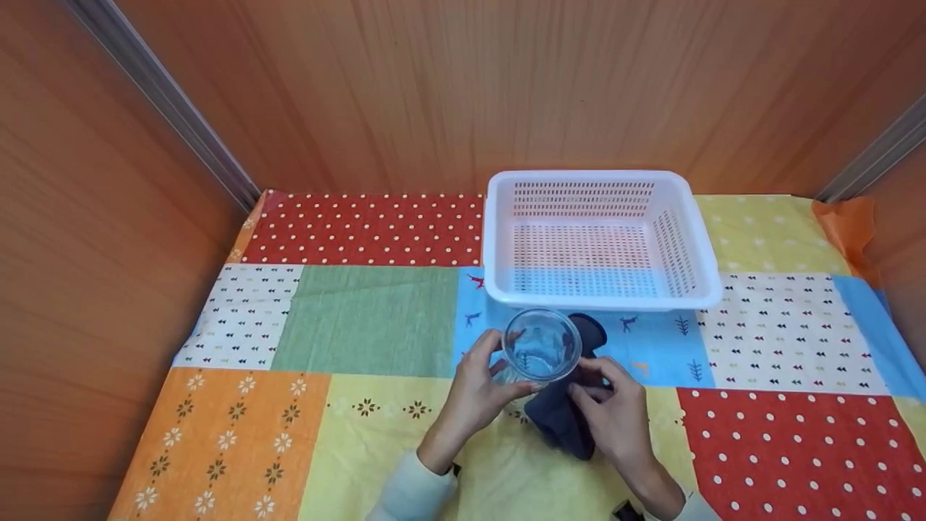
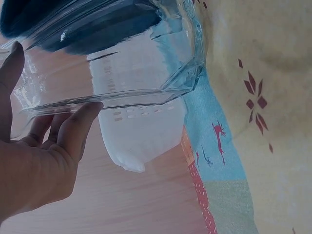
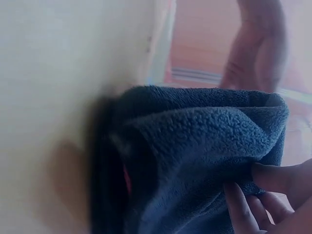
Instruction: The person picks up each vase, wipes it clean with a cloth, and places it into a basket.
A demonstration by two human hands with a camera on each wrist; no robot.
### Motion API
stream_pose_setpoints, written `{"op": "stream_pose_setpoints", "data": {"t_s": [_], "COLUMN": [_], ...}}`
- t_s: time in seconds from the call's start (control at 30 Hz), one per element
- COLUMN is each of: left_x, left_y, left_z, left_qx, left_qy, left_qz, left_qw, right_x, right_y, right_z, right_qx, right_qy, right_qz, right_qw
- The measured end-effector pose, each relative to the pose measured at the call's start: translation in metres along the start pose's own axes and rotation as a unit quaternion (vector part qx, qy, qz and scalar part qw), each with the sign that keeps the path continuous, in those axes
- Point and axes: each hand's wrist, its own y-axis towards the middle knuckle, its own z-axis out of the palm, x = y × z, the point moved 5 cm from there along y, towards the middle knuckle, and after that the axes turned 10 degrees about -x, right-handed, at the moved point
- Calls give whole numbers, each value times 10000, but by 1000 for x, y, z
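A clear glass cup [image 1: 541, 346] is held above the cloth-covered table, its round mouth facing the head camera. My left hand [image 1: 481, 387] grips the cup from its left side, thumb and fingers around the wall; the left wrist view shows the fingers [image 2: 73, 129] on the glass [image 2: 180, 80]. A dark blue-grey fuzzy towel [image 1: 561, 420] hangs beside and below the cup on its right. My right hand [image 1: 615, 405] pinches this towel [image 3: 195, 146] between thumb and fingers, close against the cup. Part of the towel shows behind the cup's right rim.
A white perforated plastic basket [image 1: 600, 300] stands just beyond the hands. Under everything lies a patchwork tablecloth [image 1: 376, 311]. Wood-grain panels [image 1: 405, 94] rise at the back and both sides.
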Motion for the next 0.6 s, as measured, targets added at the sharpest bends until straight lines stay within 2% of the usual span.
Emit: {"op": "stream_pose_setpoints", "data": {"t_s": [0.13,0.27,0.43,0.6], "left_x": [0,1,1,0], "left_y": [0,1,0,-1], "left_z": [-1,-1,0,0], "left_qx": [-1,-4,-7,-22], "left_qy": [75,52,55,-8], "left_qz": [55,57,64,81], "left_qw": [10000,10000,10000,10000], "right_x": [7,4,-6,-21], "right_y": [2,2,1,-2], "right_z": [-1,-1,1,3], "right_qx": [-57,-34,1,163], "right_qy": [80,40,-113,-321], "right_qz": [-328,-398,-263,94], "right_qw": [9994,9992,9996,9993]}}
